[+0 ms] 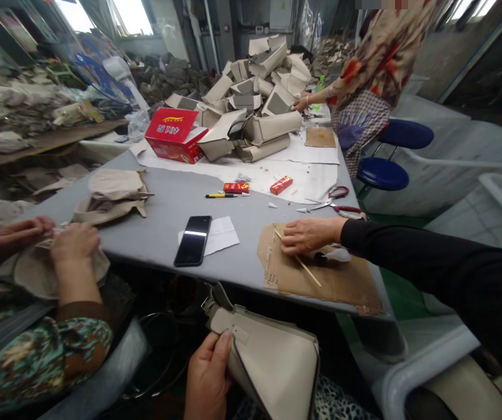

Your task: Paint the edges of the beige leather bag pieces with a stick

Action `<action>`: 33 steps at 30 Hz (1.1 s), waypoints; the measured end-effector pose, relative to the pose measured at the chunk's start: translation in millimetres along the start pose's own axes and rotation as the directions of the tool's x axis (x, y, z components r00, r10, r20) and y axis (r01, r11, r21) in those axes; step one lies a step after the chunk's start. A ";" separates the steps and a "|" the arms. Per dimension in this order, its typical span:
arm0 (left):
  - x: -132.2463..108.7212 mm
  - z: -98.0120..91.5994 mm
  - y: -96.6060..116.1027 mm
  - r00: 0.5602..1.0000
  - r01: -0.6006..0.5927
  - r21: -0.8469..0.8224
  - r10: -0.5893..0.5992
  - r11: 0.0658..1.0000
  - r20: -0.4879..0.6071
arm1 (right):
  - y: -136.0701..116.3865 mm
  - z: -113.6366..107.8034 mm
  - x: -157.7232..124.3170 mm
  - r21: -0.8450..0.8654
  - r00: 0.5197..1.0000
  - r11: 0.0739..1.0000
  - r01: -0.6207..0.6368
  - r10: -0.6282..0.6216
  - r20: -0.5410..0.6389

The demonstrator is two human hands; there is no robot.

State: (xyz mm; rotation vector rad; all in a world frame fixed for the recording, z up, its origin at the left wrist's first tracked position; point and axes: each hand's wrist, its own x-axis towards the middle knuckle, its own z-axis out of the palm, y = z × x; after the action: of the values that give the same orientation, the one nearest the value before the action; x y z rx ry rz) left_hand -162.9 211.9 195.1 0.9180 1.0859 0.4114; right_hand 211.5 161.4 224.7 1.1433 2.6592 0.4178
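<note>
My left hand (210, 373) grips a beige handbag (277, 361) at its upper left edge, thumb on the outside near a small tab. The bag hangs tilted in front of the table edge, with a strap and buckle (209, 303) at its top. My right hand (307, 234) rests low over a piece of brown cardboard (338, 286), its fingers curled together on a thin wooden stick (307, 270). Beside that hand, a small white bottle with a black tip (337, 255) lies on the cardboard.
A phone (193, 240) lies on paper left of the cardboard. Scissors (332, 198), a pen (220, 196) and small red boxes (281, 185) lie beyond. Farther back are a red carton (172, 137) and piled beige bags (268, 125). Co-workers' hands (76, 242) work at left and at back right.
</note>
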 end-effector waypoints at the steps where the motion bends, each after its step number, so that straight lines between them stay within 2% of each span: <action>1: 0.1 -0.3 -0.9 1.000 -0.003 0.000 0.003 1.000 0.002 | 1.9 0.0 0.5 -0.005 0.999 0.999 -0.033 0.033 -0.011; 3: 0.6 -1.0 -2.8 1.000 -0.010 0.004 0.010 1.000 0.002 | 3.5 -3.2 1.1 0.004 0.984 0.985 -0.170 0.170 -0.053; 4: 1.1 -1.3 -3.7 1.000 -0.014 0.006 0.013 1.000 0.001 | 2.5 -6.9 0.8 0.029 0.959 0.963 -0.267 0.268 -0.089; 5: 1.8 -1.3 -4.3 1.000 -0.013 0.010 0.013 1.000 0.004 | -0.5 -12.3 -0.1 0.072 0.914 0.924 -0.375 0.382 -0.140; 6: 2.6 -1.1 -4.7 1.000 -0.009 0.018 0.009 1.000 0.006 | -5.9 -19.0 -1.6 0.138 0.844 0.867 -0.478 0.497 -0.200; 7: 3.6 -0.6 -4.8 1.000 -0.003 0.029 0.003 1.000 0.009 | -14.2 -26.6 -3.8 0.225 0.750 0.795 -0.564 0.607 -0.264; 8: 4.5 0.3 -4.6 1.000 0.005 0.044 -0.005 0.999 0.006 | -25.5 -34.7 -6.5 0.324 0.628 0.709 -0.626 0.705 -0.329; 9: 5.4 1.5 -4.2 1.000 0.016 0.066 -0.016 0.998 0.003 | -39.8 -42.6 -9.7 0.430 0.486 0.614 -0.662 0.788 -0.379; 11: 6.8 4.5 -3.3 0.999 0.034 0.130 -0.035 0.991 0.007 | -75.6 -54.6 -17.3 0.628 0.177 0.422 -0.653 0.892 -0.416; 12: 7.3 6.2 -2.9 0.999 0.036 0.165 -0.039 0.986 0.017 | -95.6 -57.6 -21.5 0.713 0.031 0.321 -0.624 0.921 -0.388; 13: 7.8 8.2 -2.7 0.999 0.029 0.196 -0.036 0.980 0.032 | -115.9 -58.1 -25.8 0.782 -0.094 0.226 -0.581 0.936 -0.340; 14: 8.1 10.5 -2.6 0.998 0.014 0.221 -0.026 0.975 0.051 | -135.4 -56.3 -30.2 0.828 -0.184 0.150 -0.541 0.939 -0.290; 16: 8.5 15.9 -2.5 0.995 -0.028 0.254 0.003 0.967 0.100 | -168.8 -47.0 -38.2 0.876 -0.293 0.009 -0.482 0.941 -0.171; 17: 8.5 19.2 -2.4 0.992 -0.051 0.267 0.018 0.962 0.124 | -181.5 -40.9 -41.3 0.885 -0.331 -0.055 -0.462 0.937 -0.114; 19: 7.7 26.6 -2.0 0.984 -0.089 0.301 0.037 0.949 0.173 | -197.7 -29.5 -45.5 0.884 -0.373 -0.160 -0.440 0.928 -0.017; 21: 6.1 34.2 -2.2 0.976 -0.110 0.342 0.036 0.933 0.214 | -203.1 -22.3 -47.0 0.874 -0.376 -0.200 -0.442 0.926 0.022; 26: 4.6 46.5 -8.4 0.961 -0.108 0.370 0.001 0.923 0.278 | -193.5 -19.2 -44.9 0.904 -0.323 -0.180 -0.388 0.945 0.050; 29: 6.5 48.8 -13.9 0.959 -0.126 0.335 0.028 0.934 0.282 | -186.8 -14.9 -41.7 0.923 -0.305 -0.172 -0.344 0.950 0.063; 33: 8.5 49.0 -18.1 0.955 -0.156 0.353 0.050 0.923 0.292 | -181.5 -4.0 -38.8 0.918 -0.282 -0.089 -0.386 0.959 -0.026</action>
State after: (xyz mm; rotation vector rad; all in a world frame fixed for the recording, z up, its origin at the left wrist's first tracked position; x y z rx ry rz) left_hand -118.1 186.0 183.6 1.3344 0.8696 0.1538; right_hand 114.5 12.9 169.9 4.0619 1.5479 0.1463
